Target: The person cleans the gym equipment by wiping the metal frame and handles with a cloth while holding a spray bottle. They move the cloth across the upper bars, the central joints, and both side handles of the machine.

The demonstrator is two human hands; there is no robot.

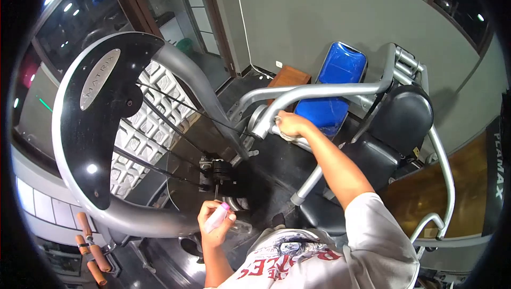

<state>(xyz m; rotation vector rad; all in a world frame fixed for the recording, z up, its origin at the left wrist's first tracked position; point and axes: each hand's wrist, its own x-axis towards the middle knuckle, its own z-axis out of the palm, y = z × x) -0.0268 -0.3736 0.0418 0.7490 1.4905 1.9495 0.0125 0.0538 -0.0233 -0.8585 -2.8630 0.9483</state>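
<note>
My left hand [208,221] is closed around a small translucent bottle [215,219] with a pink top, held low in front of my shirt. My right hand [291,125] reaches forward to the silver frame tube [319,91] of an exercise machine. Its fingers are closed on a pale cloth [285,136], only partly visible beneath the hand, by the tube's lower end. Close to this hand stand the machine's black padded seat [372,157] and backrest [407,110].
On my left rises the machine's tall black and silver weight tower [98,124], with cables running from it. A blue folding chair [343,63] and a brown wooden box [287,77] stand near the grey wall [308,12]. Orange-brown foam rollers [96,257] sit low at the left.
</note>
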